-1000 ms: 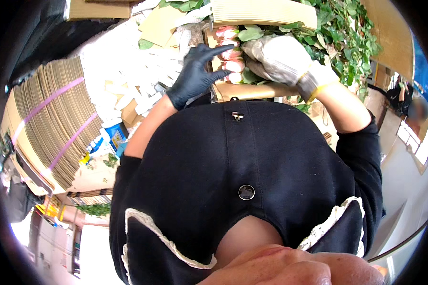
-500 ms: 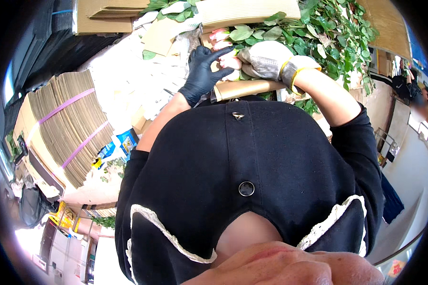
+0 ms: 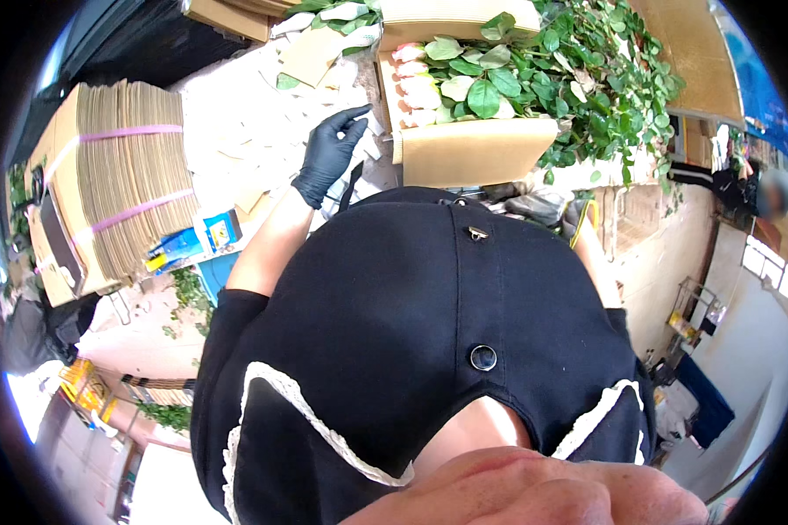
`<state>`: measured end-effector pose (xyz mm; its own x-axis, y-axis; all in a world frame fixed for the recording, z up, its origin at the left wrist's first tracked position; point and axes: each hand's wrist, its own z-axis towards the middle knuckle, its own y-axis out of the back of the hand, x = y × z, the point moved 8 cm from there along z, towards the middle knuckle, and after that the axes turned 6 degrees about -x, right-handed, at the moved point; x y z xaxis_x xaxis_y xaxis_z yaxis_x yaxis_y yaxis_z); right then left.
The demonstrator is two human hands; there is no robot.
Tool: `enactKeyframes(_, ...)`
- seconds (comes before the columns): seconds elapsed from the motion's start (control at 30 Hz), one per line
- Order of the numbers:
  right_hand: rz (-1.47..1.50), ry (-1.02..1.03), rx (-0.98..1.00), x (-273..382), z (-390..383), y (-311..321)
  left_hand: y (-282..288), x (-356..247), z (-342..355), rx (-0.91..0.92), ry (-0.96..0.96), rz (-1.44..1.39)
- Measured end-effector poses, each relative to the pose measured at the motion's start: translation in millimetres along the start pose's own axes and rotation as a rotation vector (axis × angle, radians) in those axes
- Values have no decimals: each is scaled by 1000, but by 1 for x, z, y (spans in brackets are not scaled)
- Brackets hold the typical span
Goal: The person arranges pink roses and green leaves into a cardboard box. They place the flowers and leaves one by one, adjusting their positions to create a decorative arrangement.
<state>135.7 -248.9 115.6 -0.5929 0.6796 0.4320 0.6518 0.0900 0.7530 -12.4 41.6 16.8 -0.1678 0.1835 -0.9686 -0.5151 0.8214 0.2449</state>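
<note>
The left hand [image 3: 328, 157] wears a black glove and is partly open, thumb and pointing finger a little apart, near the cardboard [image 3: 480, 154]. Pink flowers [image 3: 420, 91] lie in the cardboard between two flaps, with green leaves [image 3: 578, 92] to their right. The right hand [image 3: 538, 206], in a grey glove, is partly behind the black shirt [image 3: 394, 280], so I cannot tell if it grips anything.
</note>
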Motion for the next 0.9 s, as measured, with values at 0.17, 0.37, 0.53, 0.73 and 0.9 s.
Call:
enactKeyframes(0.17,861,343,23,61,-16,34,-7,1,-9,-19,49,55)
enactKeyframes(0.37,166,641,-208,148,16,106,5,4,3,-115,-30,-2)
enactKeyframes(0.53,-481,618,-274,159,115,63,-1,-13,53,-232,-50,-169)
enactKeyframes(0.73,-826,607,-85,172,150,39,-46,-14,124,92,26,274)
enactKeyframes(0.9,-876,1057,-192,303,216,6,-53,1,130,-31,-131,237)
